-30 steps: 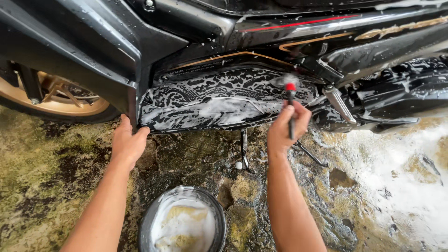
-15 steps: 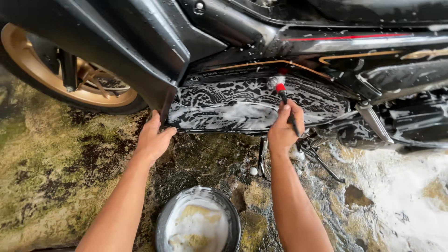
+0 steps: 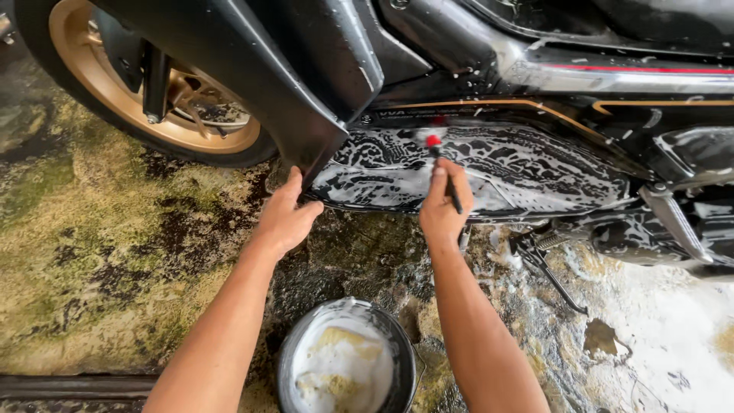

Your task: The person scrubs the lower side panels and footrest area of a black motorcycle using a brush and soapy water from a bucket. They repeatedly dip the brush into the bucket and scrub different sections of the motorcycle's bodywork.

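The right hand [image 3: 442, 205] is closed around the dark handle of a small detailing brush [image 3: 440, 157], whose red collar and pale bristles press against the upper middle of the scooter's lower side panel [image 3: 520, 168]. The left hand [image 3: 287, 214] has its grip clamped on the bottom edge of the black front fairing [image 3: 306, 92], fingers wrapped over the lip just left of the panel.

Judging by the lather, the panel is well into its scrub: white foam lies in swirled streaks across nearly all of it, thickest at its near left end. The glossy bodywork above shows only scattered suds, and the gold front wheel [image 3: 153, 107] at far left looks dry, so those parts seem not yet washed. Foam has run onto the wet concrete floor [image 3: 665, 329] at right, beneath the side stand [image 3: 550, 271].

A round dark bucket [image 3: 345, 359] of soapy water sits near, between the forearms.

For markings, a small line of pale lettering runs along the panel's top edge, with a gold pinstripe and a red stripe [image 3: 642, 70] above; no packages show.
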